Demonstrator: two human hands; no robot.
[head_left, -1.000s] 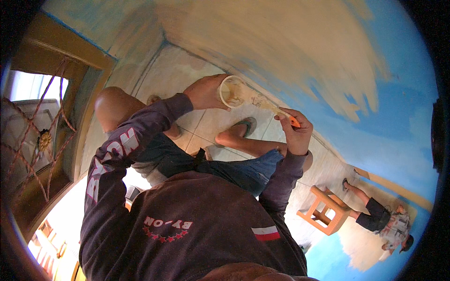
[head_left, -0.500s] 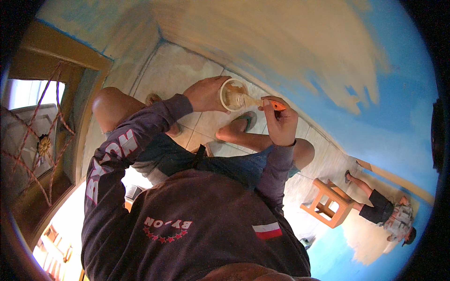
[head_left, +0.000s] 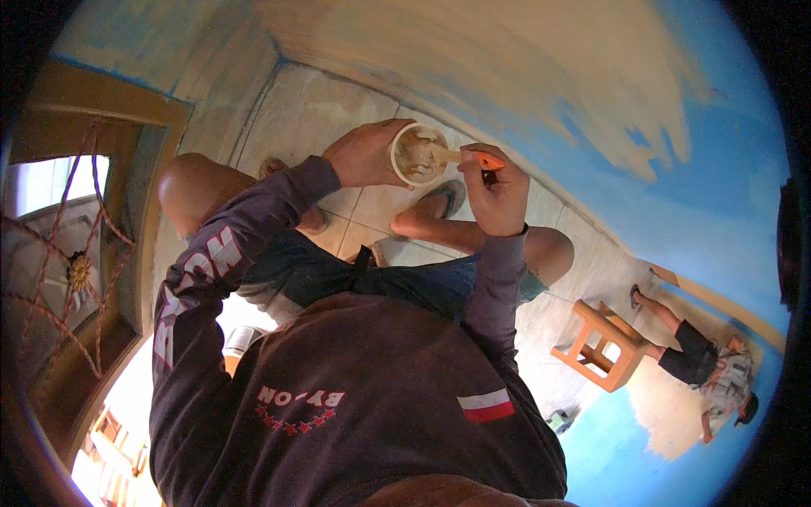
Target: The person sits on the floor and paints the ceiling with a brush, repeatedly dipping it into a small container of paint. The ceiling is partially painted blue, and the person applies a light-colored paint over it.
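Note:
My left hand is wrapped around the side of a round white tub with beige paint inside, its open top facing me. My right hand grips a paintbrush by its orange handle, fingers closed about it. The brush's pale head reaches over the tub's right rim, and its tip is inside, against the paint. Both hands are out beyond my bent knees, above the tiled floor.
Ahead and to the right runs a blue wall partly covered in beige paint. A wooden-framed door with crossed cords stands at left. At the right are an orange-brown stool and another person beside the wall.
The brush head has gone further into the tub. Both hands and the tub have shifted slightly up and left in view. The other person's arm has moved.

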